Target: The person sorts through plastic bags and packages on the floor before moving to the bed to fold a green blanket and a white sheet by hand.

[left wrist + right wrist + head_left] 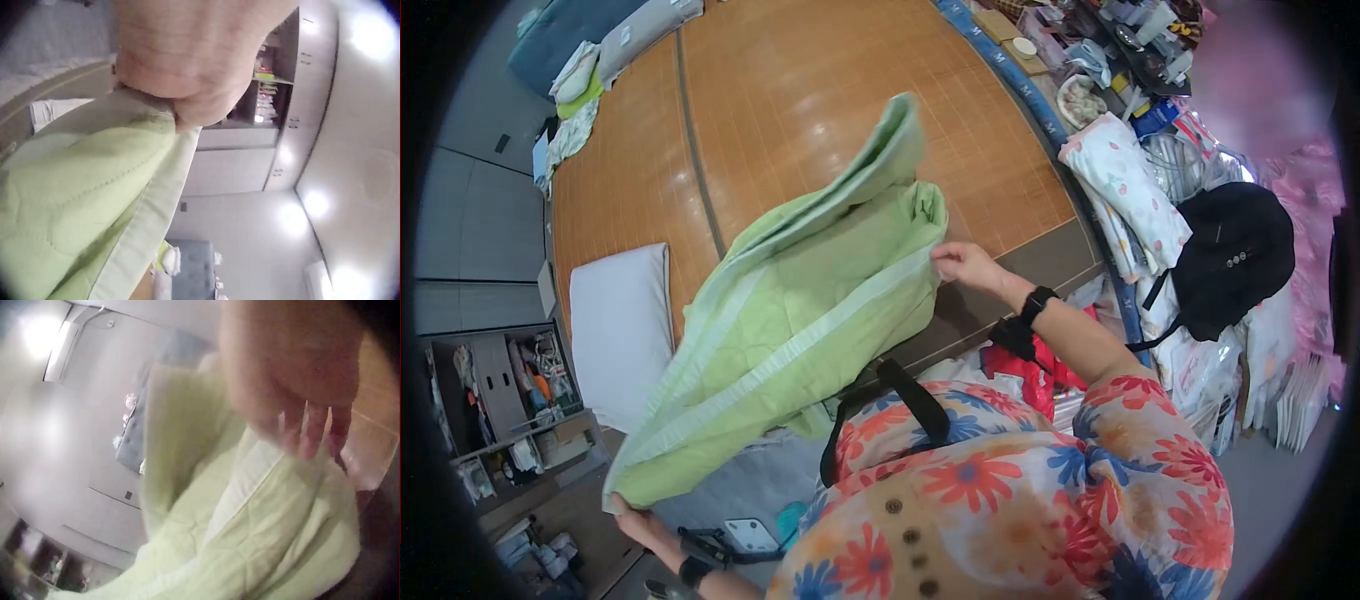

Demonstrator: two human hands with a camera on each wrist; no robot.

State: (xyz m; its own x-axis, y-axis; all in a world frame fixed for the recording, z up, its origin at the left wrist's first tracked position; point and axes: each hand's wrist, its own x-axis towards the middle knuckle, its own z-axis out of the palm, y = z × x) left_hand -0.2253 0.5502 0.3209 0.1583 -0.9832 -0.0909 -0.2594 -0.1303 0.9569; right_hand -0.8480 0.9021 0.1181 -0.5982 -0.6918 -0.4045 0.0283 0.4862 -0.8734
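Observation:
A light green quilt (800, 310) with pale border strips stretches between the two hands, above the near part of the bed. Its far edge stands up in a raised fold in the head view. At the lower left, the left hand (638, 524) grips one corner; the left wrist view shows that hand (187, 75) with the cloth (94, 175) bunched under its curled fingers. The right hand (972, 266) pinches the pale strip at the quilt's right end. From the right wrist, the hand (300, 381) appears above the drooping quilt (269, 519), its other fingers loosely bent.
A tan woven mat (800, 80) covers the bed. A folded white pad (620, 330) lies at its left side. Along the right edge are folded printed cloth (1125, 185), a black backpack (1235, 260) and many small items. Open drawers (510, 390) stand at left.

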